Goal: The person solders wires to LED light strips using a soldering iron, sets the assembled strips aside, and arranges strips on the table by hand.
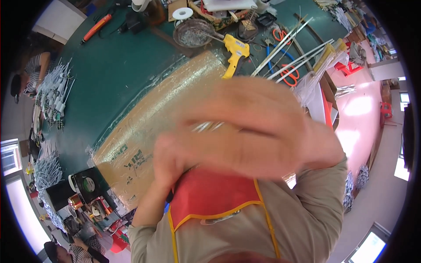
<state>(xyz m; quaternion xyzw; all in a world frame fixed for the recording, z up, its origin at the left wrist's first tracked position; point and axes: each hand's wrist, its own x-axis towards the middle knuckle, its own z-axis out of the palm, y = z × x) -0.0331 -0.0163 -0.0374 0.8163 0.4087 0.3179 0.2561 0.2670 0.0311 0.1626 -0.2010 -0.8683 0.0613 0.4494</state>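
Observation:
Both my hands are raised close to the camera and blurred by motion. My right hand (254,127) reaches in from the right, its fingers spread leftward across the middle. A few thin white rods (206,126) show at its fingertips. My left hand (169,160) comes up from the lower left, curled just below those rods; whether it grips them is unclear. Under the hands lies a brown cardboard sheet (144,127) covered in clear tape on the green table (114,70).
A yellow glue gun (237,49), a metal bowl (192,33), orange scissors (287,72) and long white rods (302,50) lie at the back. Piles of white parts (55,94) sit left, a black fan (89,185) near left. Other people are at the left edge (33,70) and lower left (76,253).

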